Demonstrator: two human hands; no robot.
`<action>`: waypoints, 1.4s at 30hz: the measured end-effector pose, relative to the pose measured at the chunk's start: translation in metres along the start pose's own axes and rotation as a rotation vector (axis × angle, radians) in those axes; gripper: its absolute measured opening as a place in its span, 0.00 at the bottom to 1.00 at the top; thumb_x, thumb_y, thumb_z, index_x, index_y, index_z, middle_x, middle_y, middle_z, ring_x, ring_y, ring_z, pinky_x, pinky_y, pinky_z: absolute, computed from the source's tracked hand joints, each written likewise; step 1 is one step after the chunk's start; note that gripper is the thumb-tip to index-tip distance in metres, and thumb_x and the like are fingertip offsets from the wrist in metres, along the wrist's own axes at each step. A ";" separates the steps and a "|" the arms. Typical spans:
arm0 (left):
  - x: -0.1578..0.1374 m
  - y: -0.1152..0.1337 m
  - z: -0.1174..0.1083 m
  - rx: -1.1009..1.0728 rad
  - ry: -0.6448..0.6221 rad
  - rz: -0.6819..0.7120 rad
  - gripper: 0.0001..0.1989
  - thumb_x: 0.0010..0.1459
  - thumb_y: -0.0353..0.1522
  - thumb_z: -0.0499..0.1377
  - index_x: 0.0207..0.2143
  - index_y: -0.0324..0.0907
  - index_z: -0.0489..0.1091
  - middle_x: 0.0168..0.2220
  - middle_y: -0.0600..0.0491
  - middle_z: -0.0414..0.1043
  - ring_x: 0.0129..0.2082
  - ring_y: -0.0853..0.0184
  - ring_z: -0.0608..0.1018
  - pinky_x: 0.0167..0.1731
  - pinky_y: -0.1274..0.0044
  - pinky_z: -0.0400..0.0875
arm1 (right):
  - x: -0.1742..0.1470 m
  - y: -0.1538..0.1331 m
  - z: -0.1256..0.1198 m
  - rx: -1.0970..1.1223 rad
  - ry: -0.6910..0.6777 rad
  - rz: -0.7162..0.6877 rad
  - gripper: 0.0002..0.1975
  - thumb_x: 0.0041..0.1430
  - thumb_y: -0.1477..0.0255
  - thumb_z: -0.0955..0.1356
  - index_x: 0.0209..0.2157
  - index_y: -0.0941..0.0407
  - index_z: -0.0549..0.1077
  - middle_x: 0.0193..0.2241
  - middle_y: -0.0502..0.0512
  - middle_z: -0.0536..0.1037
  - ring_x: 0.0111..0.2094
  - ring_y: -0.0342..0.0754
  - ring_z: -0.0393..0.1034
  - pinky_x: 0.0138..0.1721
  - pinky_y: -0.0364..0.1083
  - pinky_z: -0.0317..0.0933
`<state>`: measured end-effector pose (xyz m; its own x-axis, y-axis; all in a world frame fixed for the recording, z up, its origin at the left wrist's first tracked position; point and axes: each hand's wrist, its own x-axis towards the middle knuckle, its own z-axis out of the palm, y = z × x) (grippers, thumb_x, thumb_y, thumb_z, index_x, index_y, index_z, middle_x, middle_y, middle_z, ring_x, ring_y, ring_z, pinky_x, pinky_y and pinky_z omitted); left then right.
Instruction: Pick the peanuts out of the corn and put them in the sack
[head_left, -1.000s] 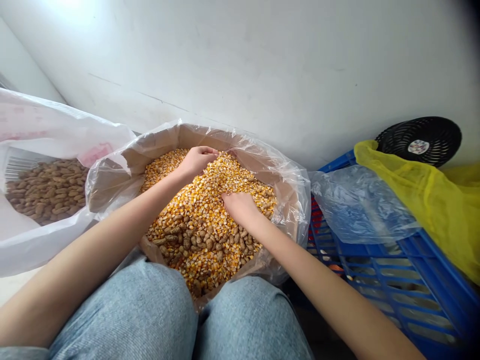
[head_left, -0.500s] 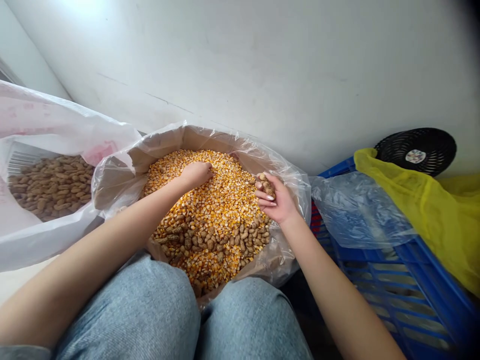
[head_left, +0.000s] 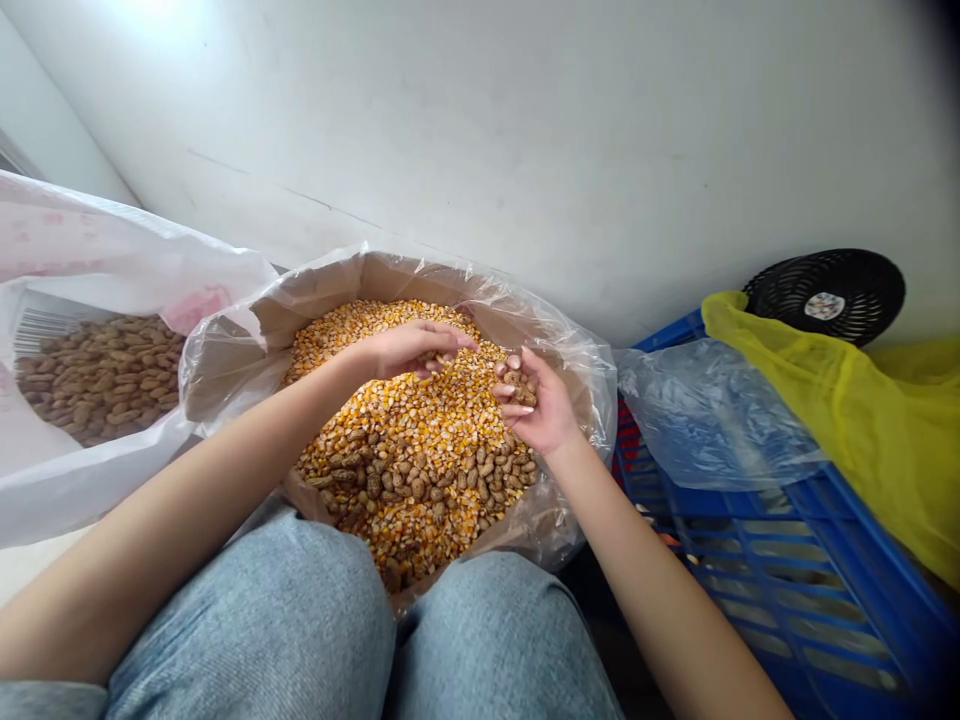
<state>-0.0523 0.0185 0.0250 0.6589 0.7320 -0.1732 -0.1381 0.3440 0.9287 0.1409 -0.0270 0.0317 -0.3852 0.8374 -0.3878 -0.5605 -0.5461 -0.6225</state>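
Our right hand [head_left: 547, 412], cupped around unshelled peanuts [head_left: 520, 388]; our left hand [head_left: 409, 348], loosely curled, contents unclear to us; both over corn kernels [head_left: 442, 415], plastic-lined container [head_left: 394, 274]; loose peanuts [head_left: 418, 487] on the near side.

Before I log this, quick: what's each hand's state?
Left hand: partly curled; whether it's holding anything cannot be told.
Right hand: partly closed, holding peanuts.

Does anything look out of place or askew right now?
Peanuts lie on the corn in the near half of the bag, two foods mixed. The black basket also sits tilted by the wall, not level.
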 end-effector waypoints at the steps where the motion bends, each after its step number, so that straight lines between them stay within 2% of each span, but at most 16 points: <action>1: -0.002 0.001 0.003 0.014 -0.059 -0.041 0.11 0.46 0.33 0.58 0.34 0.38 0.69 0.19 0.58 0.58 0.15 0.79 0.63 0.11 0.86 0.53 | -0.001 0.003 0.000 -0.055 -0.029 0.027 0.09 0.48 0.68 0.65 0.21 0.58 0.62 0.21 0.47 0.68 0.18 0.36 0.62 0.08 0.31 0.47; 6: -0.008 -0.001 0.017 0.030 -0.260 -0.156 0.09 0.49 0.34 0.56 0.32 0.38 0.69 0.22 0.56 0.65 0.21 0.76 0.69 0.20 0.83 0.62 | -0.007 0.019 -0.004 -0.281 -0.129 0.203 0.16 0.46 0.63 0.66 0.16 0.60 0.63 0.20 0.49 0.68 0.20 0.39 0.65 0.08 0.33 0.50; 10: -0.009 -0.007 0.018 0.152 -0.320 -0.118 0.08 0.48 0.33 0.57 0.29 0.37 0.69 0.21 0.56 0.67 0.21 0.76 0.68 0.25 0.81 0.63 | -0.014 0.027 -0.008 -0.406 -0.131 0.337 0.20 0.44 0.58 0.65 0.14 0.60 0.63 0.23 0.51 0.69 0.23 0.42 0.68 0.12 0.36 0.56; 13: -0.016 -0.011 0.017 0.334 -0.310 -0.108 0.10 0.49 0.36 0.56 0.30 0.37 0.69 0.18 0.58 0.64 0.19 0.76 0.66 0.23 0.81 0.61 | -0.019 0.029 -0.009 -0.556 -0.116 0.377 0.22 0.46 0.57 0.64 0.12 0.60 0.60 0.20 0.50 0.68 0.19 0.40 0.66 0.10 0.35 0.50; 15: -0.027 -0.016 0.019 0.575 -0.285 -0.106 0.12 0.49 0.37 0.54 0.29 0.38 0.69 0.18 0.58 0.63 0.18 0.76 0.65 0.21 0.81 0.60 | -0.021 0.033 -0.009 -0.789 -0.106 0.389 0.22 0.47 0.56 0.63 0.12 0.59 0.60 0.18 0.50 0.68 0.17 0.39 0.63 0.09 0.35 0.44; 18: -0.050 -0.029 0.027 1.055 -0.248 -0.052 0.11 0.51 0.37 0.53 0.29 0.40 0.70 0.22 0.57 0.67 0.21 0.74 0.68 0.22 0.81 0.60 | -0.026 0.044 -0.007 -1.384 -0.117 0.324 0.22 0.50 0.56 0.61 0.15 0.59 0.66 0.14 0.51 0.68 0.14 0.39 0.59 0.13 0.38 0.46; 20: -0.065 -0.040 0.033 1.341 -0.255 0.001 0.09 0.51 0.35 0.53 0.31 0.40 0.69 0.25 0.54 0.70 0.23 0.71 0.70 0.24 0.80 0.61 | -0.029 0.054 -0.003 -1.777 -0.156 0.197 0.22 0.52 0.57 0.60 0.16 0.59 0.69 0.13 0.52 0.69 0.15 0.41 0.61 0.18 0.40 0.51; 22: -0.075 -0.051 0.037 1.554 -0.303 0.037 0.08 0.52 0.32 0.52 0.32 0.39 0.68 0.26 0.51 0.71 0.24 0.69 0.72 0.23 0.79 0.62 | -0.032 0.065 0.002 -2.082 -0.228 0.053 0.19 0.54 0.61 0.60 0.20 0.59 0.71 0.17 0.55 0.73 0.20 0.45 0.66 0.23 0.42 0.54; 25: -0.078 -0.061 0.037 1.701 -0.353 0.058 0.08 0.53 0.27 0.49 0.33 0.39 0.67 0.27 0.49 0.71 0.24 0.68 0.73 0.23 0.80 0.62 | -0.033 0.079 0.006 -2.356 -0.334 -0.034 0.13 0.53 0.65 0.62 0.31 0.59 0.71 0.25 0.59 0.75 0.28 0.51 0.70 0.28 0.45 0.57; 27: -0.074 -0.061 0.034 1.688 -0.342 0.033 0.08 0.52 0.27 0.49 0.33 0.39 0.67 0.28 0.48 0.71 0.25 0.67 0.73 0.23 0.79 0.62 | -0.031 0.084 0.007 -2.401 -0.363 -0.013 0.13 0.53 0.66 0.62 0.36 0.60 0.69 0.28 0.60 0.75 0.30 0.52 0.70 0.29 0.46 0.58; 29: -0.070 -0.057 0.030 1.579 -0.309 -0.024 0.08 0.52 0.30 0.51 0.32 0.39 0.67 0.27 0.49 0.71 0.25 0.67 0.72 0.23 0.78 0.62 | -0.029 0.084 0.006 -2.317 -0.338 0.020 0.12 0.53 0.67 0.62 0.35 0.60 0.69 0.27 0.59 0.75 0.30 0.51 0.70 0.30 0.45 0.58; 31: -0.068 -0.048 0.028 1.349 -0.258 -0.083 0.08 0.52 0.33 0.51 0.30 0.39 0.68 0.25 0.52 0.70 0.23 0.70 0.70 0.23 0.79 0.62 | -0.026 0.077 0.005 -2.052 -0.281 0.081 0.10 0.52 0.66 0.63 0.31 0.59 0.70 0.25 0.56 0.74 0.27 0.46 0.69 0.27 0.42 0.58; 35: -0.067 -0.026 0.023 0.526 -0.152 -0.153 0.09 0.52 0.36 0.51 0.30 0.39 0.65 0.19 0.58 0.60 0.17 0.76 0.63 0.19 0.83 0.60 | -0.028 0.054 0.007 -1.090 -0.208 0.297 0.13 0.51 0.61 0.62 0.26 0.58 0.66 0.15 0.46 0.65 0.13 0.36 0.57 0.11 0.36 0.46; 38: -0.068 -0.013 0.019 -0.123 -0.019 -0.097 0.07 0.52 0.35 0.50 0.27 0.39 0.61 0.17 0.60 0.53 0.14 0.78 0.57 0.14 0.84 0.57 | -0.035 0.040 0.010 -0.471 -0.218 0.258 0.13 0.51 0.61 0.61 0.23 0.56 0.61 0.13 0.42 0.59 0.09 0.34 0.48 0.07 0.34 0.37; 40: -0.068 -0.008 0.017 -0.397 0.057 -0.041 0.06 0.52 0.33 0.50 0.26 0.39 0.60 0.18 0.60 0.52 0.13 0.79 0.56 0.13 0.85 0.55 | -0.039 0.038 0.010 -0.270 -0.231 0.215 0.10 0.51 0.64 0.61 0.24 0.56 0.60 0.13 0.42 0.59 0.10 0.34 0.48 0.07 0.33 0.37; 42: -0.067 -0.007 0.016 -0.510 0.094 -0.024 0.05 0.51 0.33 0.49 0.26 0.40 0.60 0.19 0.59 0.54 0.14 0.78 0.57 0.13 0.85 0.56 | -0.039 0.041 0.008 -0.222 -0.226 0.223 0.09 0.51 0.65 0.61 0.25 0.56 0.61 0.16 0.43 0.62 0.12 0.34 0.52 0.07 0.33 0.38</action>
<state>-0.0843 -0.0425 0.0351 0.6004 0.7619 -0.2429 -0.4820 0.5872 0.6503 0.1269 -0.0825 0.0270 -0.6456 0.6589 -0.3860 -0.2819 -0.6754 -0.6814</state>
